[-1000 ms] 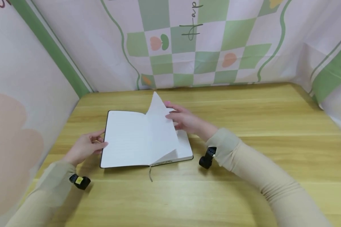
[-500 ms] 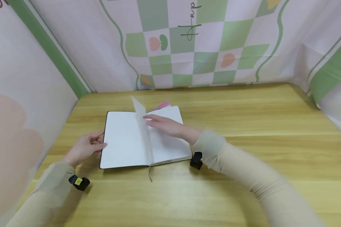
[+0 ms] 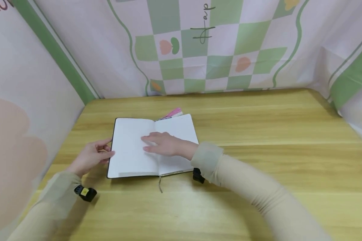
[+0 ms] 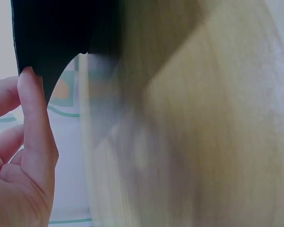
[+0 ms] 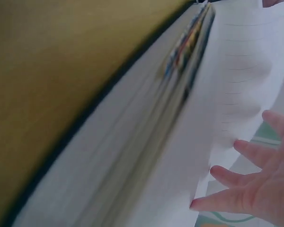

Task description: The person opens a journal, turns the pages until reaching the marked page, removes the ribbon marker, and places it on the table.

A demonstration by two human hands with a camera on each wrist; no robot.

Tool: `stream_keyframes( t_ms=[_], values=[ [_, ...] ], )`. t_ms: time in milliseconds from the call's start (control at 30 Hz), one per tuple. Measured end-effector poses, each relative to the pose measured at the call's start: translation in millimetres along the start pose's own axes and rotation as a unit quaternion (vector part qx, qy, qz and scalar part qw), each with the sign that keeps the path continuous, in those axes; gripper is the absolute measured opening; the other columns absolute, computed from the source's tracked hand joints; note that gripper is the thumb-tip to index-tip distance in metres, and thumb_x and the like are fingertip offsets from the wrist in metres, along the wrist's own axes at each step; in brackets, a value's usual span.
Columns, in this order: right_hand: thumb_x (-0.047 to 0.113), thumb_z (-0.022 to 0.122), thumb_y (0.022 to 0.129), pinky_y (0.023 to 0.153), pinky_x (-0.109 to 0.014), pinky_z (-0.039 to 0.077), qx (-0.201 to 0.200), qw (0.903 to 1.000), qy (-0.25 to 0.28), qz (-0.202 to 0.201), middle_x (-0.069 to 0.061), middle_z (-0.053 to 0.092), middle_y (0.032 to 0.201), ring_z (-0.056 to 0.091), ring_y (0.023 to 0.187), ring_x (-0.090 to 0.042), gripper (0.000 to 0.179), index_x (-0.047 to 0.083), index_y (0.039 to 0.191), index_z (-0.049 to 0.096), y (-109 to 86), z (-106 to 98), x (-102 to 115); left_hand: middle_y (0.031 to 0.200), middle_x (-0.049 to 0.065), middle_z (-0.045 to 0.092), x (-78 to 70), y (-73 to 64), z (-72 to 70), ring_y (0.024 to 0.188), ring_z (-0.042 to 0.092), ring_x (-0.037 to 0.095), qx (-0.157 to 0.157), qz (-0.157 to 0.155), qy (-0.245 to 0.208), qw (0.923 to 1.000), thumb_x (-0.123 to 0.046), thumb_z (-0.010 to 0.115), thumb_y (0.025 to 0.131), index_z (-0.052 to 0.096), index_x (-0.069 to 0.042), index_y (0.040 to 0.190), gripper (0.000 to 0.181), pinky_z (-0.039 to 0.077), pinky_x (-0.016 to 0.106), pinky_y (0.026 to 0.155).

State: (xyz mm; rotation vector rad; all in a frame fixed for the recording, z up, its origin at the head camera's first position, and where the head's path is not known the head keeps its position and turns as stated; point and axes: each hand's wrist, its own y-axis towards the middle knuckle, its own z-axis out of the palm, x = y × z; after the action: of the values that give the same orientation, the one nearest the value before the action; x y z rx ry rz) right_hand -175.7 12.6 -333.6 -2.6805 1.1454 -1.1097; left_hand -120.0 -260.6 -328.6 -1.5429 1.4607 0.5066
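An open notebook [image 3: 129, 147] with white pages and a dark cover lies on the wooden table. My left hand [image 3: 92, 155] pinches its left cover edge between thumb and fingers; in the left wrist view the dark cover [image 4: 57, 28] rises above the fingers. Over the middle of the spread, my right hand [image 3: 163, 144] has its fingers extended toward the left page. Faint ruled lines show on a page [image 5: 241, 71] in the right wrist view, with the fingertips at it. A thin ribbon bookmark [image 3: 160, 184] hangs from the bottom of the spine.
Something pink and white [image 3: 173, 113] sticks out past the notebook's top edge. The wooden table [image 3: 274, 140] extends right and toward me. A patterned cloth [image 3: 211, 50] stands along the back, and another cloth [image 3: 24, 110] along the left.
A lifted page has turned over from right to left and now lies on the left side. My right hand moved left and nearer with it; the left hand stayed at the cover edge.
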Motion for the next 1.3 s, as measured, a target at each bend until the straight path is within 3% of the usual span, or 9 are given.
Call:
stream_keyframes(
  t_ms=[133, 267, 600, 800, 1067, 1300],
  values=[
    [0.059, 0.037, 0.095, 0.108, -0.069, 0.009, 0.030, 0.9956, -0.069, 0.056, 0.002, 0.006, 0.160, 0.008, 0.144, -0.037, 0.061, 0.039, 0.150, 0.020, 2.8, 6.3, 1.9, 0.099, 0.009, 0.049, 0.5, -0.2, 0.7, 0.075, 0.054, 0.004, -0.001, 0.004, 0.004, 1.0000, -0.004, 0.058, 0.092, 0.022, 0.005, 0.147, 0.067, 0.054, 0.023, 0.069],
    [0.066, 0.036, 0.091, 0.106, -0.072, 0.005, 0.062, 0.9857, -0.134, 0.081, 0.005, -0.008, 0.159, -0.001, 0.144, -0.040, 0.067, 0.047, 0.149, 0.007, 4.2, 10.4, 3.1, 0.101, 0.011, 0.050, 2.7, 0.1, 0.4, 0.076, 0.054, 0.005, 0.000, 0.003, 0.009, 1.0000, -0.004, 0.057, 0.092, 0.022, 0.004, 0.148, 0.066, 0.054, 0.022, 0.070],
    [0.065, 0.037, 0.092, 0.107, -0.071, 0.004, 0.075, 0.9811, -0.161, 0.076, 0.000, -0.012, 0.158, -0.001, 0.145, -0.037, 0.071, 0.044, 0.149, 0.001, 9.1, 11.5, 11.2, 0.102, 0.011, 0.050, 6.8, 0.8, -1.2, 0.078, 0.054, 0.002, -0.002, 0.011, 0.002, 0.9999, -0.001, 0.053, 0.094, 0.023, 0.003, 0.147, 0.061, 0.055, 0.022, 0.070],
    [0.065, 0.035, 0.092, 0.108, -0.070, 0.006, 0.078, 0.9735, -0.201, 0.077, -0.002, -0.013, 0.158, 0.000, 0.145, -0.035, 0.073, 0.041, 0.150, -0.003, 11.6, 16.1, 14.6, 0.102, 0.004, 0.055, 4.6, 0.3, -1.3, 0.079, 0.057, 0.002, 0.004, -0.008, -0.029, 0.9996, -0.018, 0.048, 0.100, 0.023, 0.003, 0.147, 0.058, 0.054, 0.022, 0.071],
    [0.067, 0.033, 0.091, 0.107, -0.071, 0.008, 0.076, 0.9720, -0.207, 0.082, -0.001, -0.012, 0.159, 0.002, 0.145, -0.035, 0.072, 0.043, 0.149, -0.003, 13.9, 17.0, 15.6, 0.089, 0.000, 0.050, 5.1, 0.5, -1.4, 0.071, 0.052, 0.001, -0.010, 0.000, -0.015, 0.9998, -0.009, 0.061, 0.091, 0.025, 0.005, 0.146, 0.067, 0.052, 0.019, 0.063],
    [0.066, 0.037, 0.091, 0.107, -0.071, 0.006, 0.075, 0.9847, -0.143, 0.066, -0.001, -0.004, 0.160, 0.004, 0.145, -0.035, 0.071, 0.041, 0.150, 0.006, 13.9, 5.8, 1.4, 0.092, 0.002, 0.050, 4.4, 2.8, 1.1, 0.073, 0.054, 0.002, -0.016, -0.004, -0.002, 0.9999, -0.009, 0.062, 0.092, 0.026, 0.003, 0.146, 0.066, 0.053, 0.019, 0.065]
  ],
)
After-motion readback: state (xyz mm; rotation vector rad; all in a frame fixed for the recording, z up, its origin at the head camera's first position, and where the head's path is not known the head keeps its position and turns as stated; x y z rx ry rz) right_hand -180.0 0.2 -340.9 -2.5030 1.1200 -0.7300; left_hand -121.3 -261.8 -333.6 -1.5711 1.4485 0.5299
